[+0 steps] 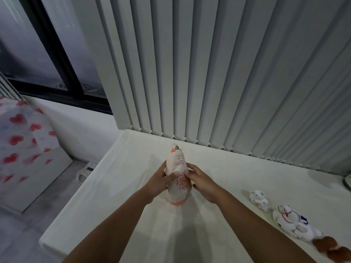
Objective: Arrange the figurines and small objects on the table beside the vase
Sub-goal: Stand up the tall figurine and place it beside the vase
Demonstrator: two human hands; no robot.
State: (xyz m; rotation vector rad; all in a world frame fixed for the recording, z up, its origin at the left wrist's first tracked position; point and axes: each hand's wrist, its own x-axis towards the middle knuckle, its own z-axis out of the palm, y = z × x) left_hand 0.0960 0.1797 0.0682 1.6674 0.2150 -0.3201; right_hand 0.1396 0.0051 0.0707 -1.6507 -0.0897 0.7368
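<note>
Far left there's a heart-print bag [20, 141] standing on the floor, with a white power strip [90, 166] and its cord lying just beside the left edge of the surface [121, 196]. Behind that, a dark window [38, 54], and grey vertical blinds [228, 73] run along the whole far side.

The surface is covered in a white cloth. Roughly in the middle of it stands the tall doll figurine [177, 175], upright, pale pink-white with a painted pink flower on the front and a salmon band at the base. Its base looks like it's sitting on the cloth, though I can't be totally sure.

Left hand [161, 180] is wrapped around the doll's left side, thumb across the front near the flower. Right hand [201, 182] presses on the right side, fingertips touching the doll around the same height. So both have a grip on the doll, one on each flank.

Off to the right, well apart from the doll, a small white animal figurine [259, 201] sits on the cloth. Just nearer and further right lies a bigger white figurine [290, 222] with red and blue markings. A brown-and-white thing [326, 245] is at the near right corner, too blurred to identify. A bit of a round whitish object [348, 182] peeks in at the right edge.
</note>
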